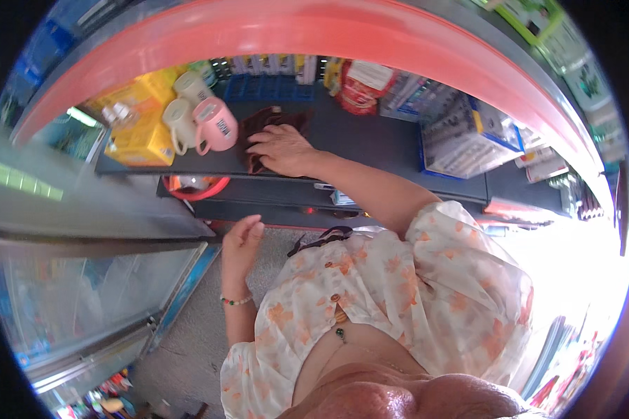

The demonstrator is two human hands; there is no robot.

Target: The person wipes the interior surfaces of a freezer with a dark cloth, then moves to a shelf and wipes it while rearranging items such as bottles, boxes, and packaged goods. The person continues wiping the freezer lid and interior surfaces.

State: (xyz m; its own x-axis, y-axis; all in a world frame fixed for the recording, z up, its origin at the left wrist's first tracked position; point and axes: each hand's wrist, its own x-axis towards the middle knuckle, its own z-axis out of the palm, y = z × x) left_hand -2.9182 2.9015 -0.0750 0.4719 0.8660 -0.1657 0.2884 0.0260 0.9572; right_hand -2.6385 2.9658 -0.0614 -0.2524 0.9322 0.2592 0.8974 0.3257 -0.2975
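My right hand [283, 151] lies flat over a dark brown cloth [252, 163], pressing it onto the dark grey shelf [356, 140]. Its fingers spread across the bunched fabric, and part of the cloth sticks out beyond the fingertips. Just left of the cloth stands a pink mug [221, 128], with a cream mug [179, 121] beside it and another pale mug [193, 88] behind. My left hand [242, 243] hangs in the air below the shelf's front edge, loosely curled around nothing.
Yellow boxes [142, 141] occupy the shelf's left end. Toward the right stand a red package [364, 86] and a clear-sided box of goods [469, 139]. A red basket [199, 189] sits on a lower shelf. Overhead curves a red shelf edge [314, 29]; a glass-fronted cabinet [89, 309] stands left.
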